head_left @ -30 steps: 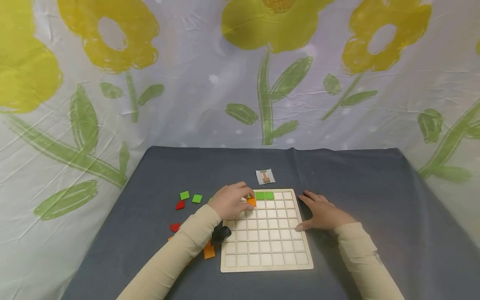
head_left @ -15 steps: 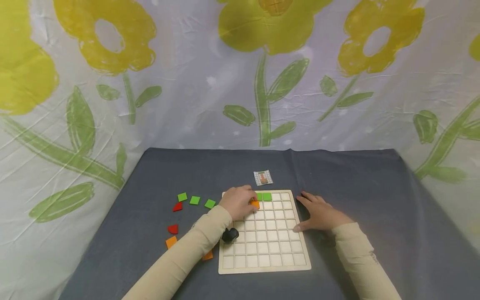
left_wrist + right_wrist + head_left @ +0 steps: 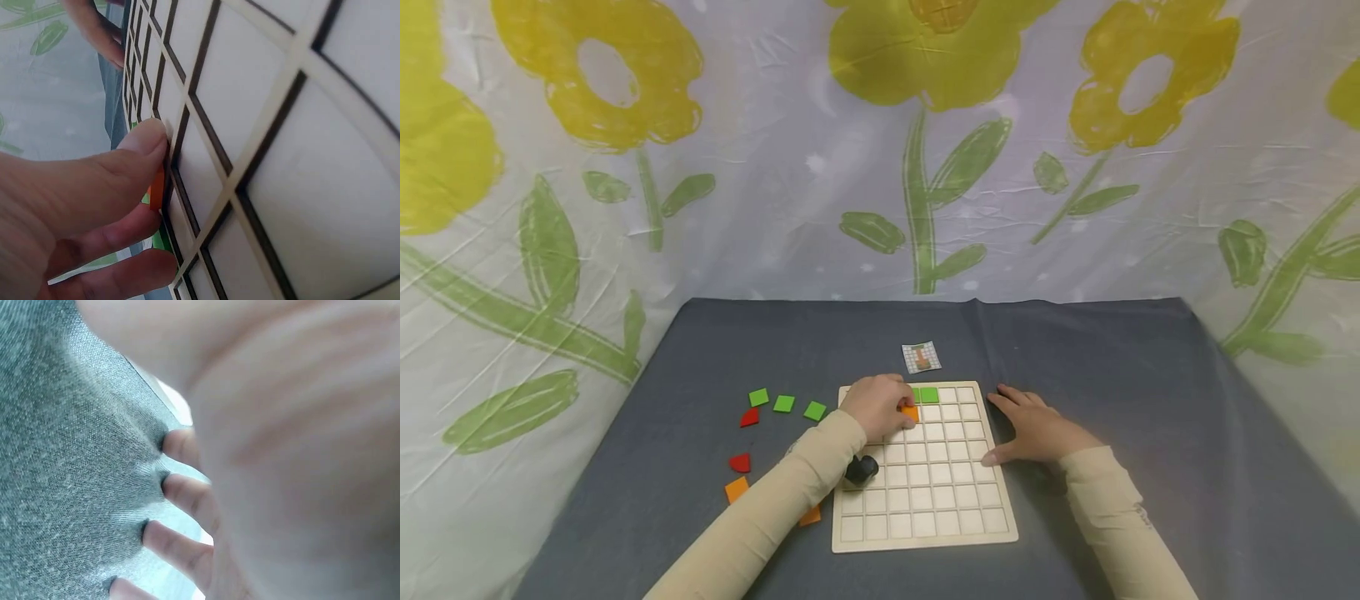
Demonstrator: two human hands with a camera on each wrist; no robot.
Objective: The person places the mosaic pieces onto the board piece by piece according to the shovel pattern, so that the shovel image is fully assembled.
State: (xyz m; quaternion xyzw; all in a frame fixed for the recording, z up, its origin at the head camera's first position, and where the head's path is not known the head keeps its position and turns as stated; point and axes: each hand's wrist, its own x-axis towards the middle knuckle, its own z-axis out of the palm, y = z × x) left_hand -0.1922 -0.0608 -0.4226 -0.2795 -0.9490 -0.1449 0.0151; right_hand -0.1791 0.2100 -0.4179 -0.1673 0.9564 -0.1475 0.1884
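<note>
My left hand pinches an orange square tile over the second row of a pale wooden grid board. In the left wrist view the thumb lies over the orange tile, whose edge is right at a cell's dark groove. Green square tiles sit in the board's top row, partly hidden by the left hand. My right hand rests beside the board's right edge, fingers spread and thumb at the rim. In the right wrist view its fingertips press into the grey cloth.
Left of the board lie loose green tiles, red rounded-edge pieces and orange tiles, some behind the left sleeve. A small printed pattern card lies beyond the board. A black wrist device hangs over the board's left side.
The left hand has shifted a little right and nearer along the board with the orange tile, uncovering a loose green tile at left. The right hand stays put; the head view has drifted slightly.
</note>
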